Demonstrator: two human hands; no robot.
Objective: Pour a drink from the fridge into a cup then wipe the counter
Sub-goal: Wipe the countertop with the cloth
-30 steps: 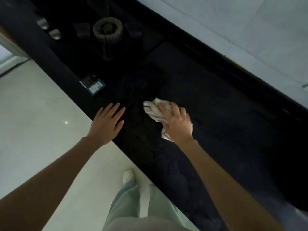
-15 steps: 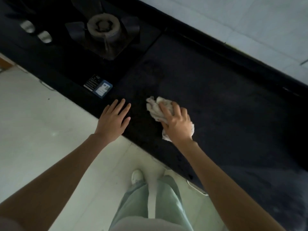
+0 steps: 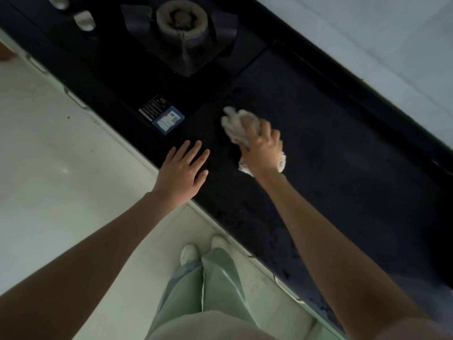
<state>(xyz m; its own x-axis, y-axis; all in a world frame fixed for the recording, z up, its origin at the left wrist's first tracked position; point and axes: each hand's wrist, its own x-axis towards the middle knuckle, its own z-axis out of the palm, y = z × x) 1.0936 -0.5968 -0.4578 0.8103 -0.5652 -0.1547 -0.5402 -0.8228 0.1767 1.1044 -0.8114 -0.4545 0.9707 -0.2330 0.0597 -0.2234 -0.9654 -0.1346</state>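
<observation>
The right hand [image 3: 263, 147] clenched a white cloth [image 3: 234, 123] on the bench [image 3: 343, 148] beside the hob [image 3: 181, 38]. The left hand [image 3: 182, 171] lay flat, released. A wide swipe could knock the hob's sticker [image 3: 161, 116].

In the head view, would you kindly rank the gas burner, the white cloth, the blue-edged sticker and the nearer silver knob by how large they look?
Largest to smallest as they appear:
1. gas burner
2. white cloth, partly hidden under the right hand, so its full size is unsure
3. blue-edged sticker
4. silver knob, which lies farther from the camera
</observation>
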